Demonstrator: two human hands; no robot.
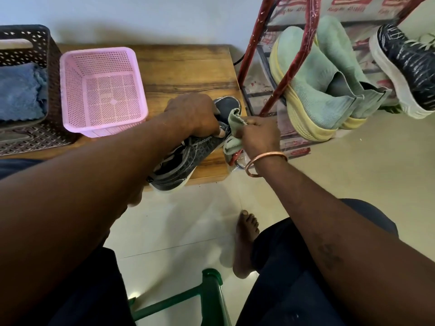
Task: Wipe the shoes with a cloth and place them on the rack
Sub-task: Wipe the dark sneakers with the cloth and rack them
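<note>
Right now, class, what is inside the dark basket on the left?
A blue cloth lies inside the dark basket. Anything beneath the cloth is covered, and the basket's left side runs out of frame.

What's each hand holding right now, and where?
The left hand grips the shoe across its upper, ahead of the laces; right hand holds the cloth bunched at its middle.

The left hand (pixel 193 114) covers the midfoot of the dark grey mesh sneaker (pixel 183 161). The pale green cloth (pixel 235 118) at its two o'clock hides the toe's side, and the fingertips of the right hand (pixel 259 135) are buried in it. At nine o'clock the brown woven plastic basket (pixel 44 43) runs off the edge. At one o'clock, print on the red-poled shoe rack (pixel 253 41) blurs unreadably.
</note>
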